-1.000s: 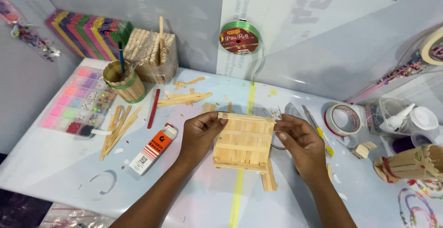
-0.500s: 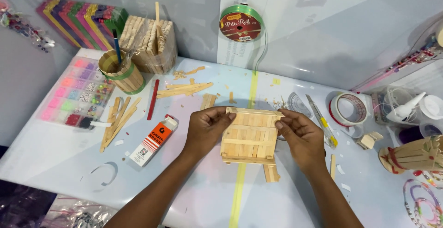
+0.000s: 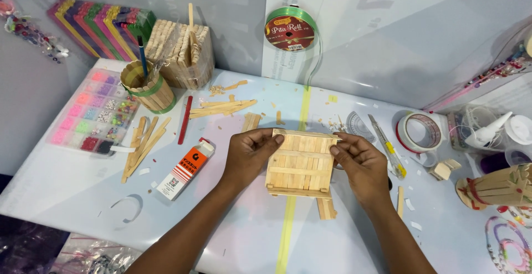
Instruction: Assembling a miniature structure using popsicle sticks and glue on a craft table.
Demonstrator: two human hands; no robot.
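Fingers of your left hand (image 3: 250, 155) and right hand (image 3: 359, 160) close on opposite top corners of the craft-stick panel (image 3: 300, 164), which lies between them above the table (image 3: 72, 185).

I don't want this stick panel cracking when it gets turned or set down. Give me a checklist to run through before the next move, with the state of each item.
1. Both hands on the panel: ok. The left hand grips the left edge of the craft-stick panel, the right hand the right edge.
2. Cross sticks seated flat: ok, as far as the top face shows.
3. Joints dry: cannot tell.
4. Table under the panel free: not ok. A short bundle of sticks pokes out beneath its lower edge.
5. Cutter away from the right hand: not ok, it lies close beside it.
6. Glue box within reach: ok, it lies just left of the left hand.
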